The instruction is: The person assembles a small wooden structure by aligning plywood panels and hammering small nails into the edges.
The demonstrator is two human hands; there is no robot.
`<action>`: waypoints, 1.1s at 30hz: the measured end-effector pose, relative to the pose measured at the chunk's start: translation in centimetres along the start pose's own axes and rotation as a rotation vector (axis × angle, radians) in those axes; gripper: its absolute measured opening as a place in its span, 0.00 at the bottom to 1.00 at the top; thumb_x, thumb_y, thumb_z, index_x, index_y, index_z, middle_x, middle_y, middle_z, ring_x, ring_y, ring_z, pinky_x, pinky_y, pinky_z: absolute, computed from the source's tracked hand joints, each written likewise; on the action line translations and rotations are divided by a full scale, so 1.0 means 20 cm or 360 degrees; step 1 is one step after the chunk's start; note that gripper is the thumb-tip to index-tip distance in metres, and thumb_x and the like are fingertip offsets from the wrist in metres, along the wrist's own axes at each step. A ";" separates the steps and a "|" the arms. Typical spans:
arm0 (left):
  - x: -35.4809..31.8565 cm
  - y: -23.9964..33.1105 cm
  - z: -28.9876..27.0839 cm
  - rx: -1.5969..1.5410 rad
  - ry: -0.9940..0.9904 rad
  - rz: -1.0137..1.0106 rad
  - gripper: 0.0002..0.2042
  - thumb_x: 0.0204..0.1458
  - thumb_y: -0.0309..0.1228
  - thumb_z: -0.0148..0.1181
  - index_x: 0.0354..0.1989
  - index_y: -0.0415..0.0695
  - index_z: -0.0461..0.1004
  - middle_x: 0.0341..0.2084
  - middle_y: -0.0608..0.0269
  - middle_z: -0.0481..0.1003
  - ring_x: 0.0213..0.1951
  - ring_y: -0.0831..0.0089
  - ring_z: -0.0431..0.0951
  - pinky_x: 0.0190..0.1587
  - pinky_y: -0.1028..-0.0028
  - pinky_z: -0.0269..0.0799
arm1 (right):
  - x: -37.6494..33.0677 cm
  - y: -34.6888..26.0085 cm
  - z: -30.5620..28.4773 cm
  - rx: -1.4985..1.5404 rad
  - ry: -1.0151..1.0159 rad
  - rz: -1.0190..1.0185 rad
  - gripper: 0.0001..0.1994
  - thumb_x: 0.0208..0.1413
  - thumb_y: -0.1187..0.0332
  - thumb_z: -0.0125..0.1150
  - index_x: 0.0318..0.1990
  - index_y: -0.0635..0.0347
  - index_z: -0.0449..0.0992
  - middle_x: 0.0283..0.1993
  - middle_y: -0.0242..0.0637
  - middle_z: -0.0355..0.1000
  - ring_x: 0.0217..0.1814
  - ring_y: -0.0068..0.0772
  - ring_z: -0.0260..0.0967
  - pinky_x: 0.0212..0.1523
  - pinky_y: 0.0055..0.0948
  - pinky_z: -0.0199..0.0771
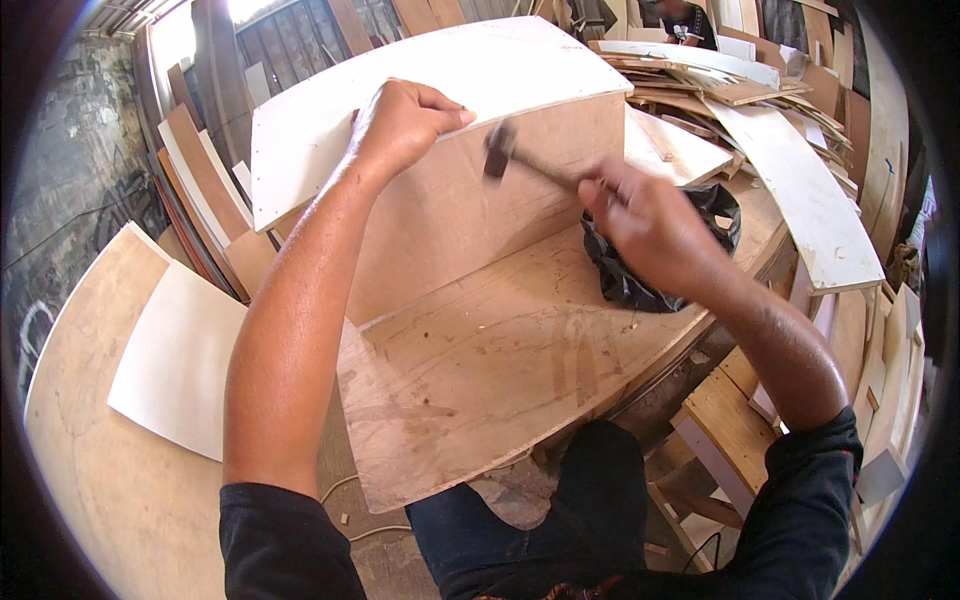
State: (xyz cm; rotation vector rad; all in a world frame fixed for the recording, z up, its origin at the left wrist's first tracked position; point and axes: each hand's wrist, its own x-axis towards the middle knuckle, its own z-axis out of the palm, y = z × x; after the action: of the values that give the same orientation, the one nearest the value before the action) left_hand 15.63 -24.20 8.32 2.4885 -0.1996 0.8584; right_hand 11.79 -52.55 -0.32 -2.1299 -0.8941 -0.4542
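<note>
My right hand (650,225) is wrapped round the wooden handle of a hammer (535,165). The hammer's head is blurred and hangs in the air just in front of the box's upper edge. At that edge, my left hand (400,125) rests on a white-faced panel (500,65), thumb and fingertips pinched together. Whatever sits between those fingertips is too small to make out. Beneath the white panel stands a bare plywood side (470,215), and together they form a box-like piece. It stands on a wooden work surface (470,380) in front of me.
A black plastic bag (625,275) sits open beside my right wrist. Piled boards (790,180) fill the right side. Curved sheets (100,350) lean at the left. A wooden stool (730,420) stands low right. Another person (685,22) is at the far back.
</note>
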 end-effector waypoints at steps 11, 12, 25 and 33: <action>-0.04 0.03 0.00 0.0033 0.0028 0.0001 0.17 0.49 0.41 0.77 0.40 0.40 0.89 0.35 0.56 0.87 0.38 0.70 0.82 0.47 0.67 0.75 | 0.34 0.00 0.01 -0.0065 0.0472 -0.0341 0.14 0.63 0.66 0.66 0.50 0.67 0.83 0.35 0.58 0.80 0.35 0.55 0.80 0.42 0.45 0.77; -0.05 0.04 -0.01 0.0060 0.0021 -0.0013 0.17 0.49 0.41 0.77 0.39 0.40 0.89 0.35 0.56 0.87 0.39 0.70 0.82 0.47 0.67 0.74 | 0.34 0.00 0.02 -0.0064 0.0470 -0.0343 0.14 0.63 0.66 0.66 0.50 0.67 0.83 0.35 0.58 0.80 0.35 0.55 0.80 0.42 0.45 0.77; -0.07 0.07 -0.01 0.0208 0.0089 -0.0014 0.17 0.48 0.46 0.76 0.38 0.47 0.90 0.37 0.61 0.86 0.40 0.67 0.83 0.51 0.66 0.74 | 0.38 0.03 0.04 -0.0103 0.0529 -0.0395 0.15 0.63 0.66 0.65 0.53 0.65 0.83 0.36 0.58 0.81 0.37 0.56 0.81 0.44 0.46 0.78; -0.09 0.09 -0.01 0.0259 0.0085 -0.0039 0.16 0.49 0.47 0.75 0.38 0.48 0.91 0.36 0.61 0.87 0.40 0.67 0.83 0.51 0.66 0.75 | 0.38 0.06 0.05 -0.0051 0.0712 -0.0505 0.17 0.63 0.66 0.65 0.55 0.66 0.82 0.37 0.58 0.81 0.37 0.55 0.81 0.44 0.45 0.79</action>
State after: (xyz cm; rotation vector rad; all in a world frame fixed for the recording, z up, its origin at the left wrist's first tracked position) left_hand 13.56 -25.74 8.11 2.6085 -0.0837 0.9643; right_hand 17.95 -48.87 2.82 -1.8064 -0.9613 -1.0642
